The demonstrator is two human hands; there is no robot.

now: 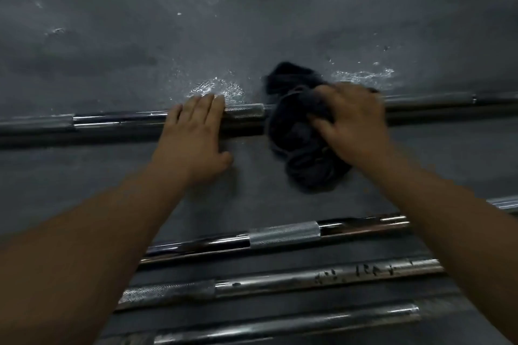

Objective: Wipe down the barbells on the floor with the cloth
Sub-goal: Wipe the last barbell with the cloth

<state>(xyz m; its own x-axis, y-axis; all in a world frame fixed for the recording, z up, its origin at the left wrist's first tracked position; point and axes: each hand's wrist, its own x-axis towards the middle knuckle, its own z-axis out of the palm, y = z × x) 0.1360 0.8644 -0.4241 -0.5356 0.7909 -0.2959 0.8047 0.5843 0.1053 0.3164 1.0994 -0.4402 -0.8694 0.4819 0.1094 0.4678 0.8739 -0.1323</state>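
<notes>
Far barbell (246, 111) runs across mid-frame on the grey floor (252, 22). Left hand (193, 137), centre-left, lies flat on it, fingers straight and close together, thumb on the floor. Right hand (350, 123), centre-right, presses a dark bunched cloth (297, 134) onto the same bar, fingers curled into the fabric. Three more barbells (283, 232) lie in the lower frame, near each other. Shiny patches on floor, upper centre.
</notes>
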